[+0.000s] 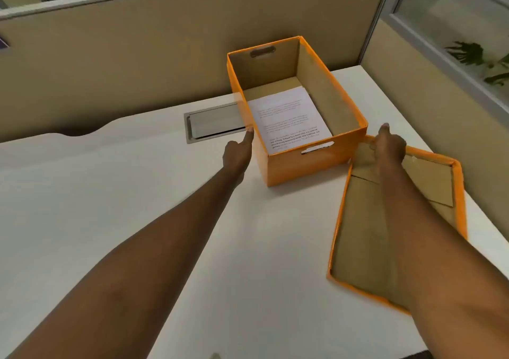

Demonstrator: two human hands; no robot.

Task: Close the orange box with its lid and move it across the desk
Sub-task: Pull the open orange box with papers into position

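The orange box (308, 165) stands open at the middle back of the white desk (137, 207), with printed sheets of paper (286, 119) lying inside. Its orange lid (429, 182) lies upside down to the right of it, brown inside facing up. My left hand (238, 153) reaches to the box's near left corner, and its index fingertip touches the wall there. My right hand (389, 145) sits on the lid's far left corner, right beside the box. Its fingers curl over the lid's rim and its index finger points at the box's near right corner.
A metal cable hatch (214, 123) is set into the desk just left of the box. Beige partition walls (137, 55) close off the back and the right side. The desk's right edge runs close behind the lid.
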